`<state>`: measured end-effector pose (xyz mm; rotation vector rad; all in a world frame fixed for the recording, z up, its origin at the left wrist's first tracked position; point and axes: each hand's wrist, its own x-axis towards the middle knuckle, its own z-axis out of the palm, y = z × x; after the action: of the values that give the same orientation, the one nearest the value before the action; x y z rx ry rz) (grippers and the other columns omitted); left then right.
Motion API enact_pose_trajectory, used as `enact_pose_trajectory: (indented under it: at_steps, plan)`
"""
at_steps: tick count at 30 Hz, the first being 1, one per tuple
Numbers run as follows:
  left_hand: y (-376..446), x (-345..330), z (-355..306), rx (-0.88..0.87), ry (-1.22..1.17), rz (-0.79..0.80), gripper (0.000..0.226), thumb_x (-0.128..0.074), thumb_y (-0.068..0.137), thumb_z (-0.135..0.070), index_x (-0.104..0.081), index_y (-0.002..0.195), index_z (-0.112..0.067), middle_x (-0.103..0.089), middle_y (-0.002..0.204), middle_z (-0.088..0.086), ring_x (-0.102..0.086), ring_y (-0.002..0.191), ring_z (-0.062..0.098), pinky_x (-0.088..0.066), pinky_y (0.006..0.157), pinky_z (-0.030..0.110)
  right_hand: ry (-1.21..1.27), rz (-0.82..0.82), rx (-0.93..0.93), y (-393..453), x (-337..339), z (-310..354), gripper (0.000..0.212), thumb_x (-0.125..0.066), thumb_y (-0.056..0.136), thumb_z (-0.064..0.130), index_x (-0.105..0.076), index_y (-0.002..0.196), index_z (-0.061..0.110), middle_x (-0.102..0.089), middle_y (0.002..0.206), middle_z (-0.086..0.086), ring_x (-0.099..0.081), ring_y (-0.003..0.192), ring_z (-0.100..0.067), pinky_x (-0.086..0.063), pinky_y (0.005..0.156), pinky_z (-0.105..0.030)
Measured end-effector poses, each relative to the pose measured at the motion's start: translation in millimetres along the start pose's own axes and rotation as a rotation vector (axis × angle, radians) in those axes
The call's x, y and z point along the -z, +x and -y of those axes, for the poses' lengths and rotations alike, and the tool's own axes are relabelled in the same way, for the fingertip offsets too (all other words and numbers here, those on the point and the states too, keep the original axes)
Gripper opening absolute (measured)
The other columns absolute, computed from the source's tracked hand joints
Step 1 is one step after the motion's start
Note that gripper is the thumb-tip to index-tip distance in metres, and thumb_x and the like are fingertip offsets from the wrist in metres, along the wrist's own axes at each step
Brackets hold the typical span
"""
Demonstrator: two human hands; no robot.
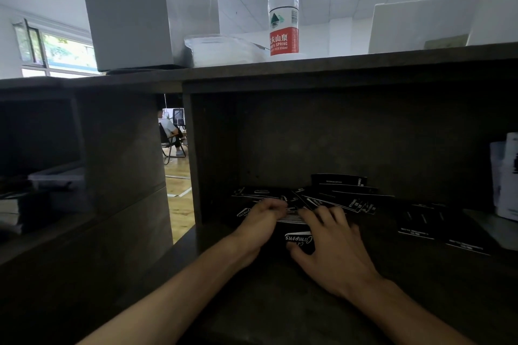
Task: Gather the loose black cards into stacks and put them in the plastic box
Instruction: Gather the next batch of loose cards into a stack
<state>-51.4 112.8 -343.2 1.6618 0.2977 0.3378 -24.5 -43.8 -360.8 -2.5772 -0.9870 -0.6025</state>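
Note:
A stack of black cards (294, 234) with white script lies on the dark shelf between my two hands. My left hand (262, 225) grips its left end with curled fingers. My right hand (333, 244) holds its right side, fingers over the top edge and thumb at the near edge. More loose black cards (342, 196) lie scattered behind, against the shelf's back, and further cards (437, 228) lie to the right. The clear plastic box (221, 49) stands on top of the shelf unit, above and left of the cards.
A water bottle (283, 8) with a red cap stands beside the plastic box on the top board. A grey box (134, 11) stands left of it. White packages (506, 176) stand at the shelf's right edge. The left compartment holds books and a tray (56, 176).

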Motion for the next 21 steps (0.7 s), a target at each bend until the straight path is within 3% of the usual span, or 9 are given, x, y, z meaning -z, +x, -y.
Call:
enact_pose_trajectory:
  at_steps: [4,5,7,8,10,12,17,18,21]
  plan:
    - [2,9,-11,0.006,-0.142,0.028,0.023,-0.048,0.098,-0.012,-0.066,0.113,-0.011,-0.070,0.109,0.008,-0.066,0.097,0.018,-0.053,0.073,0.023,0.020,0.004,-0.002,-1,1,0,0.064,-0.042,0.090,0.067,-0.030,0.146,0.038,-0.039,0.134,0.010,-0.030,0.127,-0.014,-0.040,0.101,-0.045]
    - [8,17,-10,-0.031,-0.066,-0.022,0.025,-0.045,0.101,-0.014,-0.067,0.111,-0.008,-0.069,0.106,0.007,-0.066,0.094,0.016,-0.051,0.067,0.018,0.033,0.004,0.002,-1,1,-1,0.063,-0.043,0.091,0.066,-0.030,0.146,0.038,-0.040,0.134,0.011,-0.030,0.127,-0.014,-0.041,0.101,-0.045]
    - [25,41,-3,-0.107,0.386,-0.193,0.026,-0.044,0.103,-0.024,-0.067,0.104,-0.011,-0.067,0.097,0.000,-0.065,0.094,0.017,-0.048,0.063,0.017,0.044,0.009,0.010,-1,1,-1,0.063,-0.044,0.091,0.066,-0.029,0.146,0.039,-0.039,0.135,0.012,-0.029,0.128,-0.013,-0.041,0.103,-0.045]
    - [32,51,1,-0.101,0.667,-0.245,0.028,-0.047,0.101,-0.034,-0.065,0.101,-0.013,-0.066,0.097,0.001,-0.065,0.097,0.021,-0.050,0.069,0.022,0.044,0.012,0.014,-1,1,-1,0.063,-0.044,0.091,0.066,-0.029,0.146,0.039,-0.038,0.136,0.013,-0.028,0.128,-0.013,-0.041,0.103,-0.044]
    - [38,61,7,0.002,1.096,-0.267,0.047,-0.053,0.092,-0.055,-0.062,0.114,-0.014,-0.061,0.119,0.010,-0.057,0.113,0.029,-0.049,0.094,0.039,0.044,0.008,0.022,-1,1,-1,0.063,-0.042,0.092,0.067,-0.029,0.147,0.039,-0.038,0.136,0.013,-0.028,0.128,-0.012,-0.041,0.103,-0.042]
    - [37,60,10,0.060,1.260,-0.253,0.064,-0.057,0.086,-0.062,-0.053,0.129,-0.014,-0.047,0.137,0.015,-0.044,0.128,0.034,-0.039,0.107,0.044,0.043,0.010,0.025,-2,2,-1,0.063,-0.041,0.092,0.066,-0.028,0.147,0.038,-0.037,0.136,0.013,-0.027,0.128,-0.012,-0.040,0.103,-0.041]
    - [44,69,7,0.142,0.966,-0.275,0.085,-0.080,0.069,-0.053,-0.045,0.135,-0.013,-0.052,0.135,0.014,-0.050,0.124,0.033,-0.042,0.105,0.044,0.048,0.004,0.026,-2,2,-1,0.064,-0.041,0.092,0.067,-0.027,0.148,0.038,-0.037,0.137,0.013,-0.027,0.128,-0.011,-0.040,0.104,-0.041]
    - [42,71,5,0.119,0.877,-0.278,0.079,-0.082,0.071,-0.042,-0.045,0.133,-0.011,-0.055,0.131,0.013,-0.053,0.120,0.031,-0.045,0.102,0.040,0.051,0.001,0.027,-2,2,-1,0.064,-0.041,0.092,0.067,-0.027,0.148,0.038,-0.037,0.137,0.013,-0.027,0.128,-0.011,-0.040,0.104,-0.041]
    - [28,75,1,-0.142,0.669,-0.310,0.029,-0.066,0.087,-0.010,-0.056,0.114,-0.015,-0.065,0.117,0.008,-0.062,0.104,0.020,-0.051,0.083,0.027,0.064,-0.009,0.029,-3,2,-3,0.064,-0.042,0.092,0.066,-0.029,0.148,0.039,-0.037,0.138,0.012,-0.028,0.129,-0.012,-0.039,0.105,-0.041]
